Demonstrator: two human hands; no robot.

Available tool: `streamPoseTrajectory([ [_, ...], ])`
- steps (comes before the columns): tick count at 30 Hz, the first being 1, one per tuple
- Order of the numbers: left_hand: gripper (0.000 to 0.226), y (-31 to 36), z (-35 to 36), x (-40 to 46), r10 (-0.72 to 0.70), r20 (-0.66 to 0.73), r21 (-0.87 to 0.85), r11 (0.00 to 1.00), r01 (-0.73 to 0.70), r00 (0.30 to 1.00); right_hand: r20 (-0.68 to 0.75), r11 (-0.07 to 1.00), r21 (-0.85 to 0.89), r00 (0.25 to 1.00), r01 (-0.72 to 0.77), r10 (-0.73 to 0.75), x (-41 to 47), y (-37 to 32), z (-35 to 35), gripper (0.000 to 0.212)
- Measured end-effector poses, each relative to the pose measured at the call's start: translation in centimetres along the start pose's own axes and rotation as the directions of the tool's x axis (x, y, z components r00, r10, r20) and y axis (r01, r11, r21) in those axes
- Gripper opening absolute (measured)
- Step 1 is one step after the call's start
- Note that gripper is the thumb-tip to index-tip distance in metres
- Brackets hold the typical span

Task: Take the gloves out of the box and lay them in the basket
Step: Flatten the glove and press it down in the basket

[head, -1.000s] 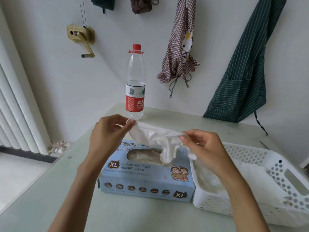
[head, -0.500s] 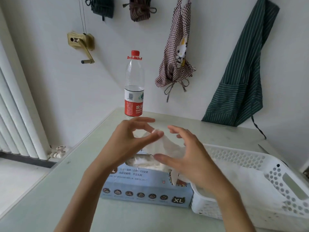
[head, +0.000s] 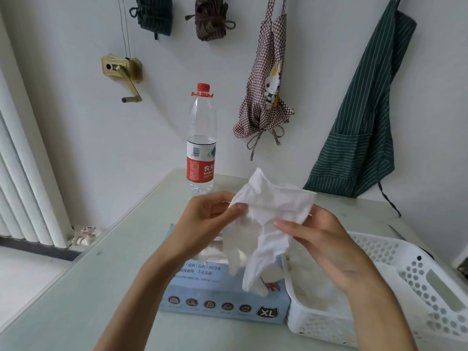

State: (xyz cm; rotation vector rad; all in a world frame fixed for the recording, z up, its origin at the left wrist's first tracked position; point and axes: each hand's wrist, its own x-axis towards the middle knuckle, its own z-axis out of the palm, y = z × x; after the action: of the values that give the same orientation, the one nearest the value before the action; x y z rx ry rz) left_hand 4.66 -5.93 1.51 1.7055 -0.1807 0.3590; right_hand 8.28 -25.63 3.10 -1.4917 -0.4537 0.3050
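Above the blue glove box [head: 222, 302], marked XL: white glove [head: 268, 224] pinched by left hand [head: 205, 224] and right hand [head: 326, 247], just left of white basket [head: 430, 295]; behind, Nongfu water bottle [head: 201, 148].

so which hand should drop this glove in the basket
Probably the right hand: it pinches the glove nearest the basket. The left hand holds it over the box.
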Motion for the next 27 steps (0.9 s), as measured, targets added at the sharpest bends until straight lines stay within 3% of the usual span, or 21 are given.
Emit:
streamPoseTrajectory([
  [3, 0.014, 0.5, 0.5, -0.3, 0.076, 0.059, 0.165, 0.983, -0.085, 0.995, 0.158, 0.997, 0.070, 0.987, -0.024, 0.013, -0.5, -0.6, -1.7, 0.057],
  [5, 0.014, 0.7, 1.2, -0.5, 0.098, 0.123, 0.248, 0.961, -0.126, 0.988, 0.187, 0.996, 0.082, 0.982, -0.031, 0.015, -0.6, -0.6, -2.4, 0.064],
  [8, 0.014, 0.8, 2.0, -0.7, 0.103, 0.186, 0.283, 0.947, -0.153, 0.977, 0.142, 0.999, 0.043, 0.990, -0.028, 0.021, -1.0, -0.7, -2.5, 0.071],
  [12, 0.012, 0.0, 2.3, -0.6, 0.066, 0.245, 0.282, 0.950, -0.136, 0.967, -0.123, 0.960, -0.280, 0.991, 0.015, -0.052, -1.3, -1.4, -2.1, 0.054],
  [15, 0.016, -0.9, 1.7, -0.2, 0.005, 0.267, 0.261, 0.962, -0.077, 0.964, -0.263, 0.977, -0.204, 0.958, 0.058, -0.112, -1.8, -2.0, -3.1, 0.040],
  [17, 0.012, -1.3, 1.1, -0.1, -0.034, 0.254, 0.240, 0.970, -0.029, 0.967, -0.203, 0.961, -0.277, 0.977, 0.005, -0.064, -2.5, -2.3, -4.1, 0.045],
  [19, 0.010, -1.4, 0.6, 0.0, -0.023, 0.220, 0.229, 0.973, -0.028, 0.975, -0.076, 0.913, -0.391, 0.992, -0.119, 0.096, -3.3, -2.4, -5.1, 0.054],
  [21, 0.014, -1.3, 0.4, 0.1, 0.010, 0.192, 0.214, 0.975, -0.052, 0.981, -0.032, 0.875, -0.448, 0.981, -0.185, 0.191, -3.7, -2.5, -5.7, 0.046],
  [23, 0.018, -1.2, 0.6, 0.0, 0.015, 0.187, 0.196, 0.979, -0.052, 0.982, -0.050, 0.871, -0.455, 0.982, -0.185, 0.182, -4.1, -2.9, -5.6, 0.028],
  [27, 0.023, -0.9, 1.8, -0.4, 0.016, 0.180, 0.137, 0.990, -0.041, 0.984, -0.116, 0.939, -0.328, 0.991, -0.103, 0.069, -4.6, -3.3, -4.7, 0.030],
])
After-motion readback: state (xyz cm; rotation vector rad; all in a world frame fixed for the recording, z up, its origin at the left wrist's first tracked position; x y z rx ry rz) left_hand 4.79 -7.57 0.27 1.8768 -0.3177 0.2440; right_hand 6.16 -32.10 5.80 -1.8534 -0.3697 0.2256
